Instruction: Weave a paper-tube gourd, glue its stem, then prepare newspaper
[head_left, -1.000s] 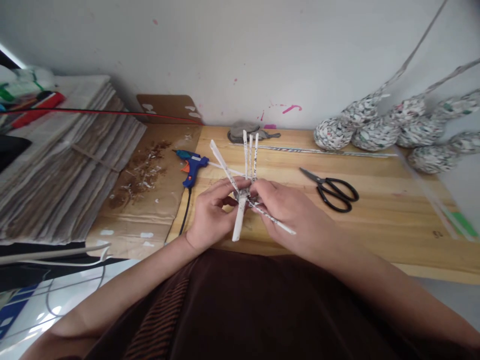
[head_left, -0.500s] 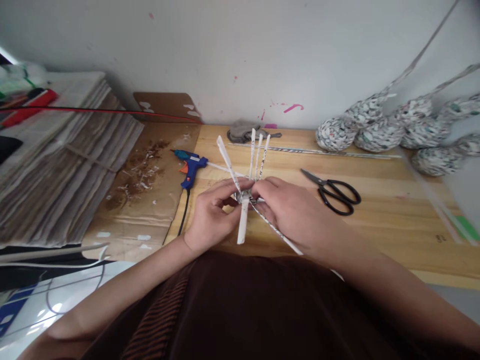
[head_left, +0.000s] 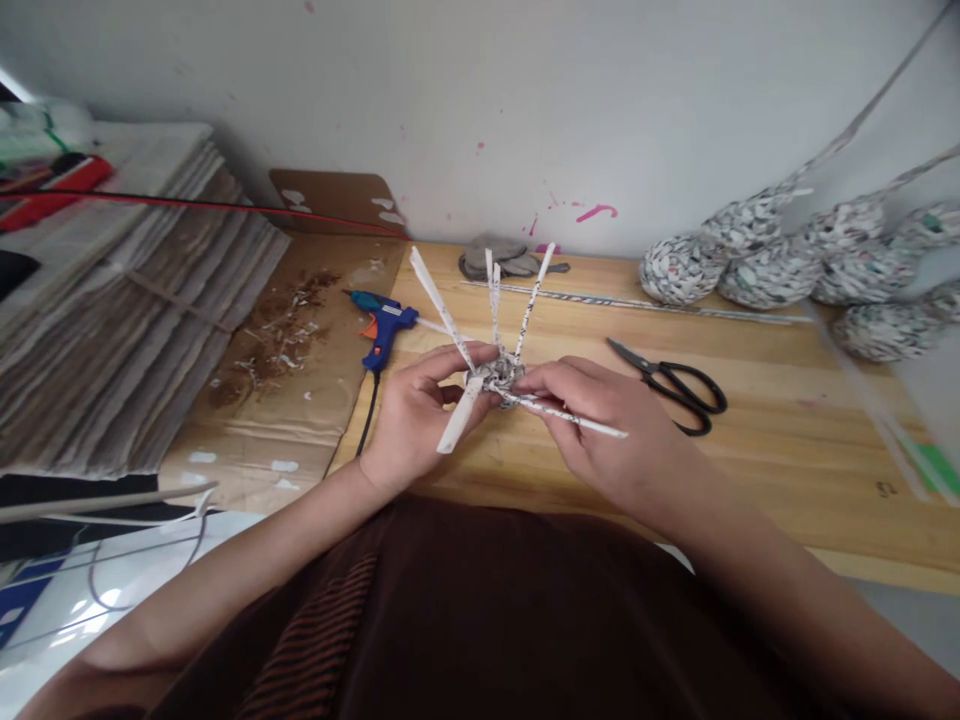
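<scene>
We make out no words or numbers: print on the paper strips (head_left: 534, 302) is too small, and the dark mark (head_left: 886, 489) on the table (head_left: 780, 440) (blurred, as we see it) is unclear.

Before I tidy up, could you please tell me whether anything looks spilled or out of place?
Yes: brown residue and pale scraps lie strewn like a spill on the cardboard by the glue gun; pink marks stain the plain wall.

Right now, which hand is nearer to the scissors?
Right. The right hand is just left of the scissors, on their near side; the left hand is farther left, across the woven paper piece that both hands hold.
</scene>
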